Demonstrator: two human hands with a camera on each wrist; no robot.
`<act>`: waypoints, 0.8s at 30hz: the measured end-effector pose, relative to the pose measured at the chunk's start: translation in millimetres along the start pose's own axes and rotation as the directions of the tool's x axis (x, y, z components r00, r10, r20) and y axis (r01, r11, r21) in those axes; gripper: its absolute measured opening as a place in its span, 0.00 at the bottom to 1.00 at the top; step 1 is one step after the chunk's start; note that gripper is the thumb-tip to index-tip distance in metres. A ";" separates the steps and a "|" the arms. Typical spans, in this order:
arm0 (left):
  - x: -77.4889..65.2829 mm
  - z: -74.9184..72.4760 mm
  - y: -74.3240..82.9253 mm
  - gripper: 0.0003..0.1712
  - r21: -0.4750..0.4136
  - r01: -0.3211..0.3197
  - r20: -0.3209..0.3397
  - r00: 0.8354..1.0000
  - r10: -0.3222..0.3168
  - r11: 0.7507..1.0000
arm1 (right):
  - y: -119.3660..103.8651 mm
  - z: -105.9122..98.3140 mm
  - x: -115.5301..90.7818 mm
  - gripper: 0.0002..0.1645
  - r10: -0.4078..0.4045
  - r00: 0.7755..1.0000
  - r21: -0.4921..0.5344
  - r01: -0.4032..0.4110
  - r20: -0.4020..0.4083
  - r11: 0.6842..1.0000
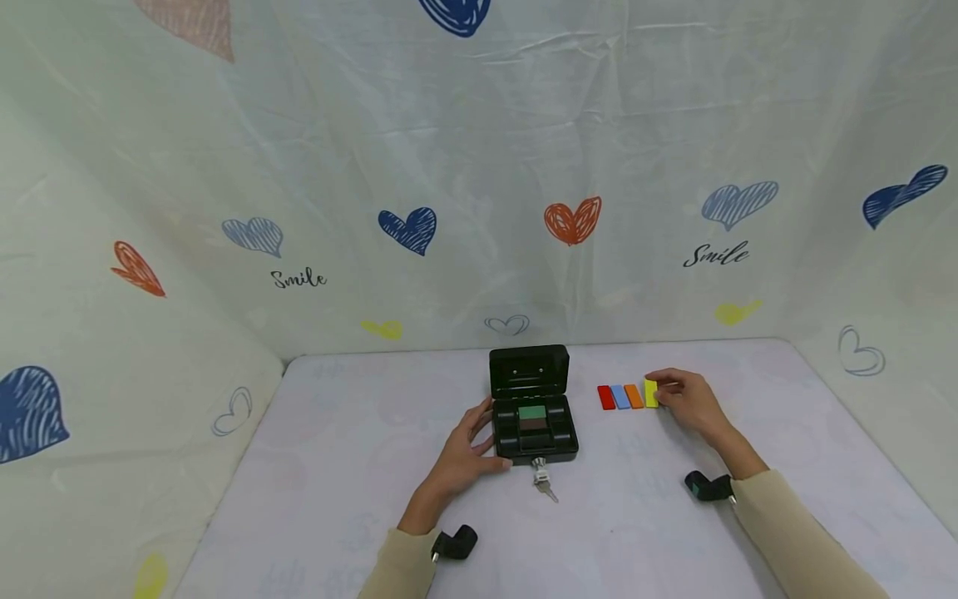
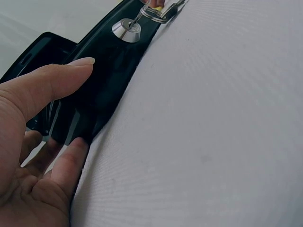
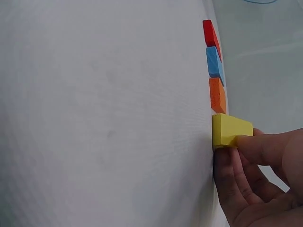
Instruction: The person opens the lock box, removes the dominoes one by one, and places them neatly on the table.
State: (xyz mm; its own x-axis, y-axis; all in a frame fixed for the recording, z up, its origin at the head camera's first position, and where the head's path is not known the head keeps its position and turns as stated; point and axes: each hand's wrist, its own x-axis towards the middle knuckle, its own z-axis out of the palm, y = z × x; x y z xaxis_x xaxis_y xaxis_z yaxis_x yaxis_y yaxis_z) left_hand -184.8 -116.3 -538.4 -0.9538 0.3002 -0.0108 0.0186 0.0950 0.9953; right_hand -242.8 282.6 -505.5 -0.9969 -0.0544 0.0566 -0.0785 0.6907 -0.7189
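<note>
My left hand (image 1: 458,459) grips the front left corner of a black cash box (image 1: 535,456), its thumb along the front and its fingers at the left side. The lid (image 1: 528,371) is raised, and a green block (image 1: 532,412) and a brown block (image 1: 533,424) lie in the middle compartment. From the front lock (image 2: 127,30) hang keys (image 1: 542,477) on a ring. At the right end of a row of blocks, my right hand (image 1: 692,405) pinches a yellow block (image 3: 231,130) between thumb and fingers, one edge of it close to the table.
Left of the yellow block, a red block (image 1: 606,398), a blue block (image 1: 620,397) and an orange block (image 1: 634,396) lie side by side. A white cloth (image 1: 359,466) covers the table. Behind it hangs a pale curtain (image 1: 479,274) with printed hearts.
</note>
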 end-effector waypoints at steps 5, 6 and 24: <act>-0.5 0.5 1.9 0.63 -0.003 0.002 0.002 1.000 -0.002 1.000 | -0.3 0.5 2.7 0.19 0.018 1.000 -0.014 -0.018 0.013 1.000; -0.7 0.6 1.7 0.63 -0.001 -0.002 0.002 1.000 0.002 1.000 | -0.5 0.6 3.0 0.19 0.021 1.000 -0.017 -0.020 0.017 1.000; -0.5 1.9 0.2 0.63 0.018 0.016 -0.015 1.000 -0.015 1.000 | -1.8 0.2 10.3 0.19 0.025 0.997 -0.072 -0.020 0.072 0.997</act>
State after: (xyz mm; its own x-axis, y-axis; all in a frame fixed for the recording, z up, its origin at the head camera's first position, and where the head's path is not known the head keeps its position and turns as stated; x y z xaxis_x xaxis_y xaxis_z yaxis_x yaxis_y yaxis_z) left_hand -183.7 -114.7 -538.4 -0.9584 0.2845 -0.0246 0.0092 0.1166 0.9931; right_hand -252.9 280.7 -503.8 -0.9959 -0.0893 -0.0116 -0.0588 0.7419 -0.6679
